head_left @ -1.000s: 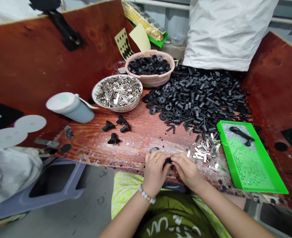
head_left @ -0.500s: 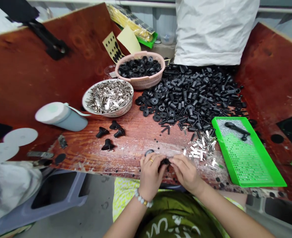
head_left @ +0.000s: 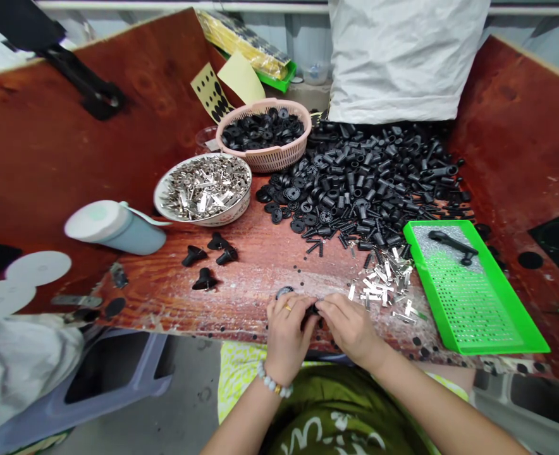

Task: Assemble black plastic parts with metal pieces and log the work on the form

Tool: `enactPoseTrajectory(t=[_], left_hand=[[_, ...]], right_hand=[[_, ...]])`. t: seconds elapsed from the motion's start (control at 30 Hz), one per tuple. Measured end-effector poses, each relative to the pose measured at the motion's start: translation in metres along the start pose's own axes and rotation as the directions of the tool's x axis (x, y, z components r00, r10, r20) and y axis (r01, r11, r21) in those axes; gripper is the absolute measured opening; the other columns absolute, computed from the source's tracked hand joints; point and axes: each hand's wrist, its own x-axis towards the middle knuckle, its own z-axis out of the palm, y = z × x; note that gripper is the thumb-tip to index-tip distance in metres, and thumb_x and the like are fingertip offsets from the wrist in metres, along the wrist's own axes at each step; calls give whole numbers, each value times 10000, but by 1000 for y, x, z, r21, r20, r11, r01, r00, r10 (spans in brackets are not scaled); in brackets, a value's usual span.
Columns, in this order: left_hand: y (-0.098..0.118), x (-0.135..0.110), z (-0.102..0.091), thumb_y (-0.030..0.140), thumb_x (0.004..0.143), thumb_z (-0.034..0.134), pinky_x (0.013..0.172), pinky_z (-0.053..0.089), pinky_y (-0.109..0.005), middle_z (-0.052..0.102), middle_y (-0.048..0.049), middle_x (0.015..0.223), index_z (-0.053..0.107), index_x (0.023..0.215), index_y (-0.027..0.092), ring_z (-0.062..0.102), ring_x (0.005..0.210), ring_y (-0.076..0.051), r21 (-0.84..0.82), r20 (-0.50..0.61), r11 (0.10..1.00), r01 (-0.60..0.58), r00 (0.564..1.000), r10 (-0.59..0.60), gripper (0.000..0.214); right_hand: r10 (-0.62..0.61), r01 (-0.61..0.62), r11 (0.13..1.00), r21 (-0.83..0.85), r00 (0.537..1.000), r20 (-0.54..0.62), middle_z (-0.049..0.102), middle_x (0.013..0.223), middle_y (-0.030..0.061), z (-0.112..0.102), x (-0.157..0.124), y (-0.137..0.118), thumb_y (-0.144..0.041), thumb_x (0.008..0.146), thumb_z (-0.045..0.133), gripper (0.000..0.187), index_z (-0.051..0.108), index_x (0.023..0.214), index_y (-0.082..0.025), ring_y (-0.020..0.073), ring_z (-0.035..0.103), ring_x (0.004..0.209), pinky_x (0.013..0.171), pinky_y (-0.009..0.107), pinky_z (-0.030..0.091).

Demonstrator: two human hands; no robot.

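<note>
At the table's front edge, my left hand (head_left: 289, 325) is closed around a small black plastic part (head_left: 313, 309), mostly covered by the fingers. My right hand (head_left: 348, 322) pinches at the same part from the other side; whatever its fingertips hold is hidden. Just beyond the left knuckles lies a black round part (head_left: 284, 291). Several assembled black pieces (head_left: 205, 279) rest on the wood to the left. Loose silvery metal clips (head_left: 384, 281) lie scattered beyond my right hand.
A large pile of black plastic parts (head_left: 355, 183) covers the back. Around it are a pink basket (head_left: 279, 157), a bowl (head_left: 222, 218) of metal clips, and a green tray (head_left: 491, 316) with a black handle-shaped part (head_left: 453, 245). A cup (head_left: 137, 230) lies tilted at left.
My right fingertips have closed in on the black part, covering its round opening, which showed before. The whole view has shifted slightly.
</note>
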Motion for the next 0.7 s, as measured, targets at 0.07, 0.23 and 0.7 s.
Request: enactPoseTrajectory(t=[0.07, 0.23, 0.7], left_hand=[[0, 0, 0, 119, 784, 571, 847, 357, -408, 654, -35, 952, 558, 980, 210, 512, 969, -230, 0, 2, 1000, 0, 1000, 0, 217], [2, 0, -1, 124, 786, 567, 838, 355, -407, 653, -37, 947, 557, 981, 206, 511, 962, -227, -2, 15, 1000, 11, 1000, -11, 211], [3, 1, -2, 132, 794, 553, 838, 346, -410, 653, -37, 941, 559, 974, 207, 511, 968, -233, -40, 20, 998, 50, 999, -49, 195]], right_hand=[[4, -4, 1000, 9, 1000, 2, 590, 887, 95, 1, 0, 0, -91, 864, 430, 214, 541, 1042, -139, 171, 559, 819, 710, 296, 505], [7, -8, 997, 81, 1000, 12, 583, 897, 93, 1, 1, 0, -86, 872, 415, 221, 533, 1050, -143, 165, 559, 835, 723, 294, 509], [-77, 79, 997, -17, 994, 76, 599, 956, 124, -5, 0, -1, -102, 879, 404, 370, 463, 1243, -123, 201, 559, 881, 756, 346, 522]])
